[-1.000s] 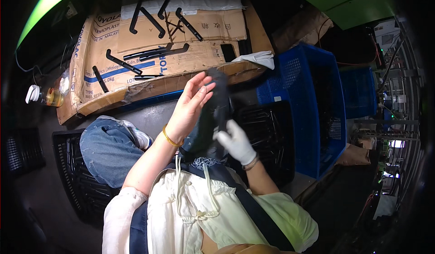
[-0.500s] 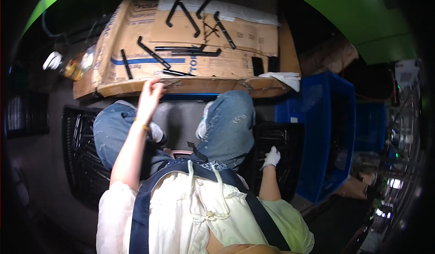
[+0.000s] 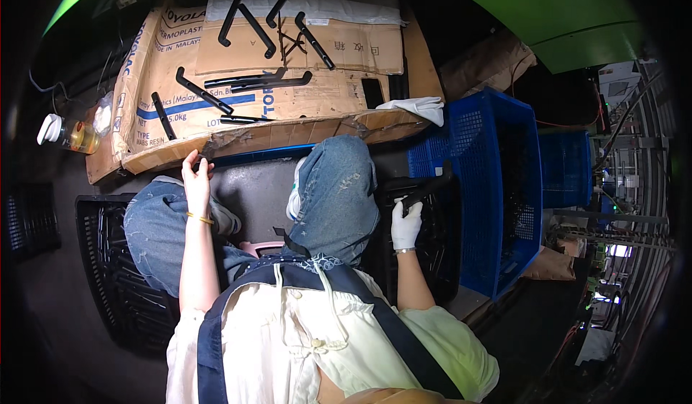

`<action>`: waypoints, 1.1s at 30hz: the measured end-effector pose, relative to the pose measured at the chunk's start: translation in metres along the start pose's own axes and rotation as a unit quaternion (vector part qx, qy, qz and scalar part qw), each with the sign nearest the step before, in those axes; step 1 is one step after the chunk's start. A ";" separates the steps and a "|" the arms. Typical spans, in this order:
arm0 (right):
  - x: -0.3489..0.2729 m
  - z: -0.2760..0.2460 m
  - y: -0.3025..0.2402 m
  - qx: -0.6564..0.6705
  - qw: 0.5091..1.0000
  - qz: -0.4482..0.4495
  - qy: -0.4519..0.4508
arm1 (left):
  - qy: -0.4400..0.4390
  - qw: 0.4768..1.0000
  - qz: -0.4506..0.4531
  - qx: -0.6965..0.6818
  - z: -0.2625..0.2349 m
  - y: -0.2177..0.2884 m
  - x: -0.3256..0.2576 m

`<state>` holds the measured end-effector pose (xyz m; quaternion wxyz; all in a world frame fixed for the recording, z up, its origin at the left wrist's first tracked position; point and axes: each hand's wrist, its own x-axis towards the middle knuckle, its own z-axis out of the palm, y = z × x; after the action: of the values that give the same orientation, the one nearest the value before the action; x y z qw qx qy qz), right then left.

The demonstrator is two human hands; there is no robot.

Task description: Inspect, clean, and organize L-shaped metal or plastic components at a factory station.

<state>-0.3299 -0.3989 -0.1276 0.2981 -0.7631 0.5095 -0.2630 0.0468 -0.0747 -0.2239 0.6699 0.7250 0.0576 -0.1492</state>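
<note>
My right hand (image 3: 406, 226), in a white glove, is closed on one end of a black bent tube-like part (image 3: 431, 187). It holds the part above the black crate (image 3: 455, 260) beside my right thigh, where more dark parts lie. My bare left hand (image 3: 197, 182) hovers at the near edge of the cardboard-covered worktop (image 3: 173, 160), fingers loosely bent and apart, with nothing visible in them. On the cardboard lie several black bent parts (image 3: 204, 92), some crossing each other. Another straight-looking black part (image 3: 163, 116) rests at the left.
A second black crate (image 3: 92, 260) full of black parts stands by my left leg. Blue baskets (image 3: 481, 188) stand to the right. A white glove (image 3: 414, 106) and a dark flat rectangle (image 3: 373, 92) lie at the worktop's right. A bottle (image 3: 76, 136) stands far left.
My right hand has come up from the crate and forward, now with a black bent part in it. My left hand has drawn back slightly from the cardboard edge. The view has shifted.
</note>
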 end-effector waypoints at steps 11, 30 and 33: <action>0.016 -0.002 0.047 0.108 0.981 0.150 -0.066 | 0.025 0.998 0.056 -0.019 0.003 0.014 -0.011; 0.031 0.039 -0.159 -0.044 0.966 -0.246 -0.072 | -0.365 0.690 0.179 0.599 0.097 0.080 0.138; 0.021 0.065 -0.190 -0.088 0.952 -0.255 -0.142 | -0.399 0.606 0.155 0.671 0.113 0.071 0.145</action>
<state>-0.1589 -0.3488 -0.0323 0.2220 -0.9203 0.2718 -0.1731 0.1893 -0.2098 -0.2049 -0.0340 0.8382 -0.4446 -0.3141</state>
